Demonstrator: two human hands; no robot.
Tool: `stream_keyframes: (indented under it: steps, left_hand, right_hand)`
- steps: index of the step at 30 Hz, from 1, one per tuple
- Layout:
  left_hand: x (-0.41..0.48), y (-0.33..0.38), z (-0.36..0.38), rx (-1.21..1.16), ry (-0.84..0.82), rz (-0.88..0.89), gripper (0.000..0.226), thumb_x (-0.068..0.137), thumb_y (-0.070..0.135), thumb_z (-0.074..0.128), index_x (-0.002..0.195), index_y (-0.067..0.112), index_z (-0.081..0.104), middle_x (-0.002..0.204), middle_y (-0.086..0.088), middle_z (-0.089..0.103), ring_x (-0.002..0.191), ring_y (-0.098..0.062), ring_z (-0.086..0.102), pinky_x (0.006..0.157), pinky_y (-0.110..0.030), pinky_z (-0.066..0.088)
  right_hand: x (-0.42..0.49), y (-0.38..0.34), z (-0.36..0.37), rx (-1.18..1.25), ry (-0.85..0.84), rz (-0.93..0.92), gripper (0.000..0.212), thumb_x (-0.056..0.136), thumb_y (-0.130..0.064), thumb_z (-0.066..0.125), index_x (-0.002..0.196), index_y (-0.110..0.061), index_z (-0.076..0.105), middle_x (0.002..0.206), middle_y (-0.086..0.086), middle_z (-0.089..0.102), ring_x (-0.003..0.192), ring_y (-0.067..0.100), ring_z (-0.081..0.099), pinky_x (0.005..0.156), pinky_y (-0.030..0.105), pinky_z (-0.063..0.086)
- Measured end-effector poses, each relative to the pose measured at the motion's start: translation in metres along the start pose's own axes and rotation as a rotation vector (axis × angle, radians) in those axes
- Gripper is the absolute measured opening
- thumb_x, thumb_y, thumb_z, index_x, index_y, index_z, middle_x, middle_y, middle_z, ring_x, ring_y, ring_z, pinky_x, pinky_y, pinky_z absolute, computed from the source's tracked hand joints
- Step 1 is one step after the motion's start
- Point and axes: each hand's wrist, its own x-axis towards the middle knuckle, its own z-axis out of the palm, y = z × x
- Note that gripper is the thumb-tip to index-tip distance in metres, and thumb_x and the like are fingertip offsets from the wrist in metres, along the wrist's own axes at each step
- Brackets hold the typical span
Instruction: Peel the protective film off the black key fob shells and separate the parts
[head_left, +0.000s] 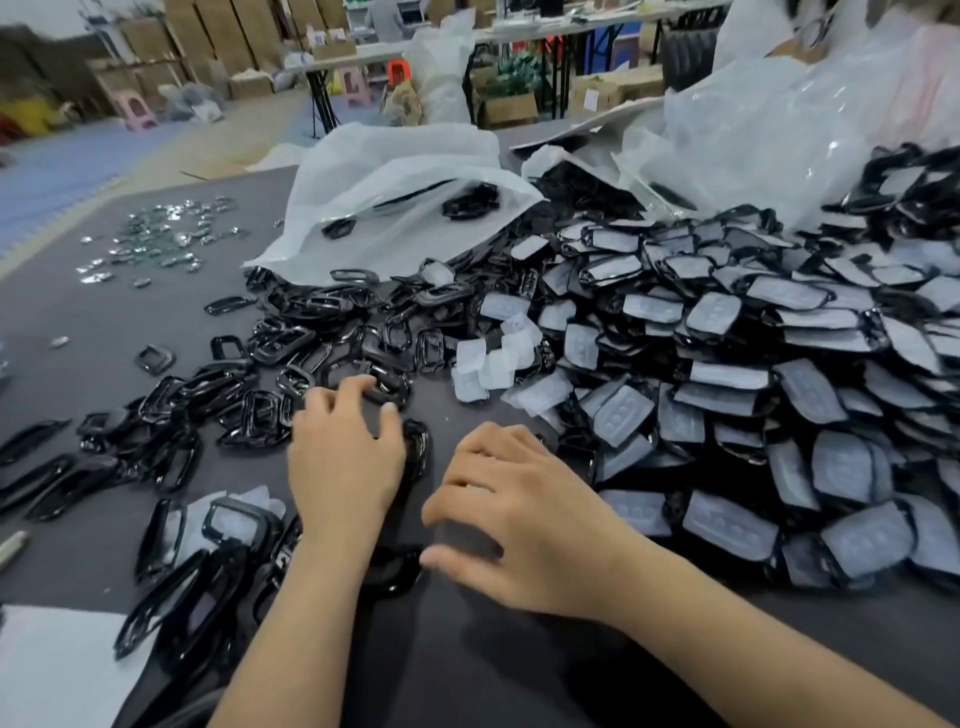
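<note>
A big heap of black key fob shells covered with whitish film (737, 364) fills the right half of the dark table. Glossy black frame parts without film (291, 353) lie scattered at centre left. Loose peeled film pieces (488, 364) lie between the two. My left hand (345, 457) hovers over the frame parts with fingers spread and loosely bent, its fingertips touching a black frame (387, 387). My right hand (519, 514) is beside it, palm down with relaxed fingers, holding nothing that I can see. A black shell (418, 447) lies between the hands.
Open white plastic bags (395, 192) with more black parts lie behind the piles. Small shiny metal pieces (166, 239) are scattered at the far left. A white sheet (52, 670) covers the near left corner. Cardboard boxes and folding tables stand in the background.
</note>
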Motion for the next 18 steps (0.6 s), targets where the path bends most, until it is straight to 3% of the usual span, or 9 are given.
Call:
stream_keyframes:
  steps: [3,6,9,12,14,16,18]
  left_hand:
    - [-0.005,0.007,0.001,0.149,-0.186,-0.031,0.033,0.092,0.049,0.052,0.118,0.028,0.057,0.109,-0.005,0.060,0.101,-0.033,0.058,0.072,-0.037,0.041]
    - [-0.003,0.011,0.000,0.141,-0.177,0.002,0.030,0.086,0.056,0.061,0.103,0.032,0.066,0.098,-0.003,0.070,0.097,-0.031,0.062,0.068,-0.033,0.039]
    - [-0.004,0.012,0.000,0.127,-0.192,0.088,0.046,0.081,0.069,0.055,0.098,0.029,0.069,0.090,0.000,0.073,0.096,-0.028,0.064,0.080,-0.038,0.041]
    - [-0.005,0.014,-0.003,0.262,-0.215,0.171,0.062,0.074,0.083,0.045,0.095,0.028,0.063,0.073,0.005,0.066,0.094,-0.026,0.060,0.089,-0.042,0.029]
    - [-0.007,0.017,-0.003,0.245,-0.273,0.180,0.056,0.074,0.078,0.052,0.091,0.025,0.056,0.065,0.008,0.055,0.085,-0.024,0.055,0.083,-0.040,0.023]
    - [-0.010,0.020,-0.001,0.162,-0.291,0.211,0.045,0.080,0.065,0.059,0.079,0.020,0.052,0.061,0.008,0.049,0.076,-0.025,0.051,0.076,-0.036,0.020]
    - [-0.016,0.026,0.002,0.031,-0.256,0.242,0.038,0.088,0.047,0.062,0.071,0.017,0.047,0.060,0.003,0.050,0.075,-0.031,0.055,0.074,-0.036,0.030]
  right_hand:
    - [0.000,-0.001,-0.003,-0.002,-0.191,-0.019,0.032,0.089,-0.047,0.060,0.089,-0.017,0.070,0.080,-0.006,0.063,0.099,0.019,0.049,0.093,0.031,0.033]
    - [-0.002,0.006,-0.021,0.146,-0.090,0.105,0.026,0.084,-0.040,0.071,0.081,-0.014,0.070,0.069,-0.008,0.057,0.088,0.017,0.047,0.086,0.039,0.040]
    - [-0.007,0.010,-0.044,0.224,-0.088,0.231,0.028,0.082,-0.045,0.069,0.076,-0.018,0.065,0.062,-0.013,0.053,0.076,0.013,0.047,0.076,0.033,0.043]
    - [-0.023,0.009,-0.059,0.065,-0.342,0.353,0.036,0.076,-0.062,0.062,0.076,-0.027,0.057,0.063,-0.013,0.052,0.066,0.006,0.051,0.061,0.026,0.041]
    - [-0.039,0.005,-0.067,-0.067,-0.514,0.440,0.047,0.068,-0.072,0.060,0.080,-0.027,0.056,0.066,-0.012,0.052,0.065,0.007,0.052,0.056,0.027,0.039]
    - [-0.054,-0.004,-0.068,-0.125,-0.568,0.439,0.053,0.063,-0.076,0.060,0.080,-0.027,0.053,0.071,-0.012,0.051,0.067,0.007,0.052,0.054,0.029,0.038]
    - [-0.061,-0.013,-0.062,-0.134,-0.615,0.373,0.045,0.071,-0.066,0.064,0.078,-0.026,0.045,0.080,-0.011,0.050,0.080,0.015,0.055,0.058,0.033,0.038]
